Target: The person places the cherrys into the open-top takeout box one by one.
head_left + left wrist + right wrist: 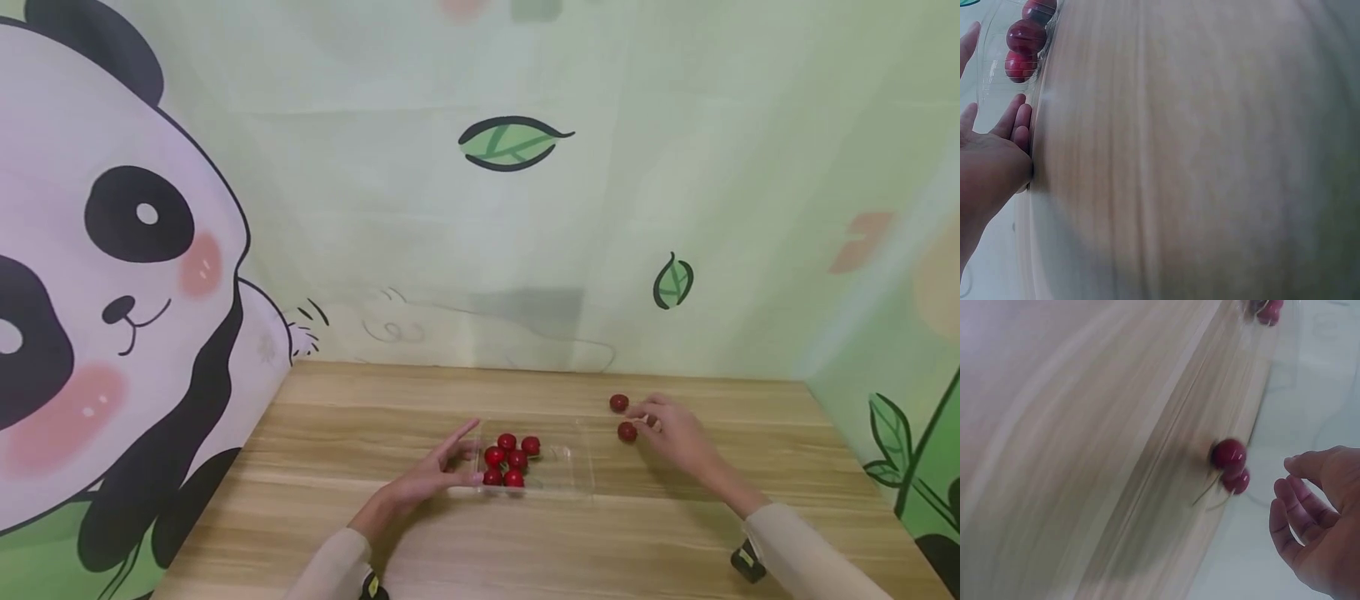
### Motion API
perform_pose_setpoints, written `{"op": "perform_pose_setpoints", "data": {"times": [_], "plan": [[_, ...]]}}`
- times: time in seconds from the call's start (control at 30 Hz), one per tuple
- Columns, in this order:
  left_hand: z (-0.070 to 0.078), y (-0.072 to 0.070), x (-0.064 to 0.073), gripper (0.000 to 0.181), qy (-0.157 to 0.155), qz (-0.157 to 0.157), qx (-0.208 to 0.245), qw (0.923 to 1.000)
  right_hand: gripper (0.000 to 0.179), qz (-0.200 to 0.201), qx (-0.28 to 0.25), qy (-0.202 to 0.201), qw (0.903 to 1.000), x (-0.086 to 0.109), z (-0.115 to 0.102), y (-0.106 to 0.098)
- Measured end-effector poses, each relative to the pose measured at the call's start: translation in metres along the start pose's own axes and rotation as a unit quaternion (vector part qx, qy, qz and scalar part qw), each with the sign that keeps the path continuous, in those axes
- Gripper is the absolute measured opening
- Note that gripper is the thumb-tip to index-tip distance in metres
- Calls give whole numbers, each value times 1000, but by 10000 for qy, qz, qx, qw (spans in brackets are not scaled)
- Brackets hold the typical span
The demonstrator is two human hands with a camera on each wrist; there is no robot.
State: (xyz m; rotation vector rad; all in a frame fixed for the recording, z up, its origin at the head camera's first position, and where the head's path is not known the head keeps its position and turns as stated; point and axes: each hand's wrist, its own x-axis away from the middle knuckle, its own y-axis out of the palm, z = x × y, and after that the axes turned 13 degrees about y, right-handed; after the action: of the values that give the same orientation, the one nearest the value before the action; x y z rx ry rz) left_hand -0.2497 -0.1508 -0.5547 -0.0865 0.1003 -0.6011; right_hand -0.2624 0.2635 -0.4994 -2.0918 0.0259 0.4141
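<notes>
A clear plastic box (557,473) sits on the table with several red cherries (517,459) gathered in its left half. My left hand (427,479) is at the box's left end, thumb and fingers spread along its wall. The left wrist view shows the fingers (1007,119) extended toward the box. To the right of the box lie two more cherries, a far one (618,403) and a nearer one (627,432). Their thin stems show in the right wrist view. My right hand (681,437) hovers beside this pair, fingers loosely bent, holding nothing.
The wooden table (480,550) meets a pale green backdrop (375,208) printed with leaves along its back edge. A large printed panda (135,250) covers the left side. Dark wrist devices (747,560) show by both sleeves.
</notes>
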Motion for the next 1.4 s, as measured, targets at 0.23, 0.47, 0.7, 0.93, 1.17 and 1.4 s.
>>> {"op": "perform_pose_setpoints", "data": {"times": [0.23,0.47,0.7,0.93,1.17,1.4], "plan": [[0,1,-1,94,-13,40,6,10000,14,-84,-28,81,9999,5,24,-7],[1,1,-1,94,-13,17,-74,10000,15,-287,-72,262,9992,10,41,-5],[1,1,0,94,-15,22,-90,10000,18,-585,-268,277,9975,13,44,-2],[0,0,0,93,54,-3,-83,10000,21,-596,-249,258,9976,13,47,7],[-1,0,0,92,25,52,-110,9999,20,-511,-190,497,9973,10,44,16],[0,-1,1,93,33,20,-88,10000,15,-484,-264,629,9965,8,38,21]]}}
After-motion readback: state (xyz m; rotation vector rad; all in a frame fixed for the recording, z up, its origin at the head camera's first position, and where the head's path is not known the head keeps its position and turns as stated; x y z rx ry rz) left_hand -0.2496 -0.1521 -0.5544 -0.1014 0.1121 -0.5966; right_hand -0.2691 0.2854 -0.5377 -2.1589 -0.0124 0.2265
